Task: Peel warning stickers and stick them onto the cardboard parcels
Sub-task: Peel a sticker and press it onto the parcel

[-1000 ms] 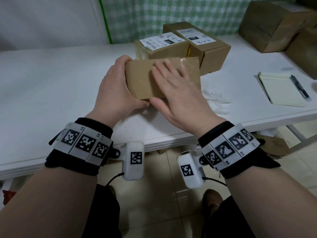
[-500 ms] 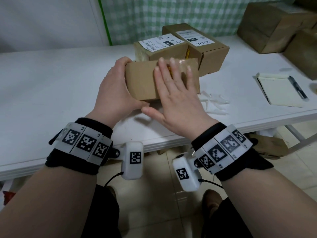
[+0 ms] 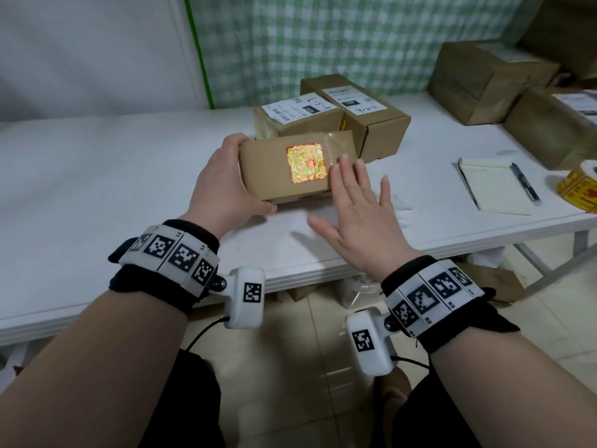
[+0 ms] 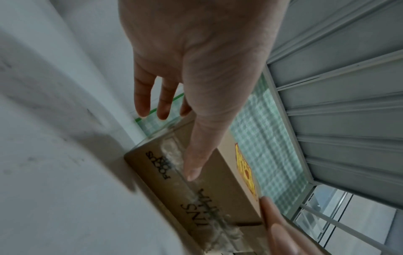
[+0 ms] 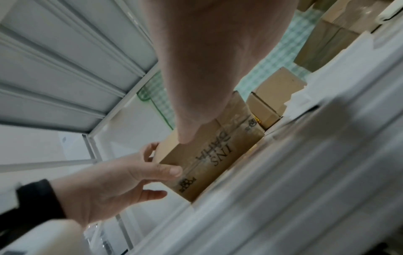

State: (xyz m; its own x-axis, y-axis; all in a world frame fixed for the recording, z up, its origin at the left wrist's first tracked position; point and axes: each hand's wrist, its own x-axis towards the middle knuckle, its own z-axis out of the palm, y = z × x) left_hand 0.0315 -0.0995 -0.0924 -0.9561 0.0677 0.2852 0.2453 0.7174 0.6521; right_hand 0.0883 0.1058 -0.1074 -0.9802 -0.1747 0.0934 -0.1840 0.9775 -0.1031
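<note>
A small cardboard parcel [image 3: 268, 176] lies on the white table [image 3: 97, 176]. A square yellow-red warning sticker [image 3: 306, 162] is stuck on its top. My left hand [image 3: 232, 182] grips the parcel's left end, thumb on the near face and fingers over the far side. In the left wrist view the thumb [image 4: 194, 169] presses the printed front of the parcel [image 4: 218, 186], with the sticker [image 4: 245, 170] above it. My right hand [image 3: 355, 205] hovers by the parcel's right end with fingers straight and spread, holding nothing. The right wrist view shows the left hand [image 5: 122, 186] on the parcel [image 5: 213, 155].
Two labelled parcels [image 3: 300, 116] [image 3: 358, 108] stand just behind the held one. Larger boxes [image 3: 484, 79] [image 3: 549, 130] sit at the back right. A notepad [image 3: 494, 189] with a pen [image 3: 525, 185] and a yellow sticker roll [image 3: 578, 189] lie at the right, near the table edge.
My right hand, which lay flat on the parcel's top, has slid off to the right, and the sticker now shows. The left hand keeps its grip.
</note>
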